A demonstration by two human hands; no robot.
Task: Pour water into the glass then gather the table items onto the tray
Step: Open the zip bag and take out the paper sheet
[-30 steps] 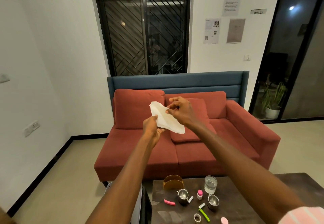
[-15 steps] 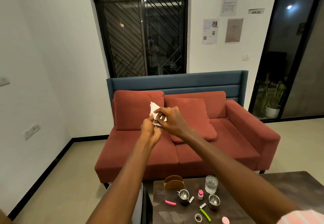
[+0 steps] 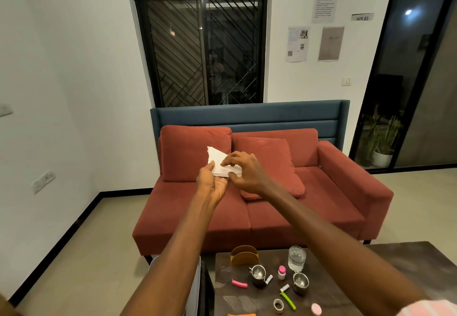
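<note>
Glass (image 3: 296,258) stands filled on the table (image 3: 408,261), far below both hands; left hand (image 3: 211,184) and right hand (image 3: 243,171) pinch a folded napkin (image 3: 217,161).

White napkin (image 3: 218,161), rust-red sofa (image 3: 259,192), dark mottled table (image 3: 408,261), pink-and-white striped sleeve (image 3: 427,309)

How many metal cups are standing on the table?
2. One metal cup stands near the middle of the dark table, in front of the wooden holder. The other metal cup stands to its right, just below the water glass. None seems hidden.
</note>
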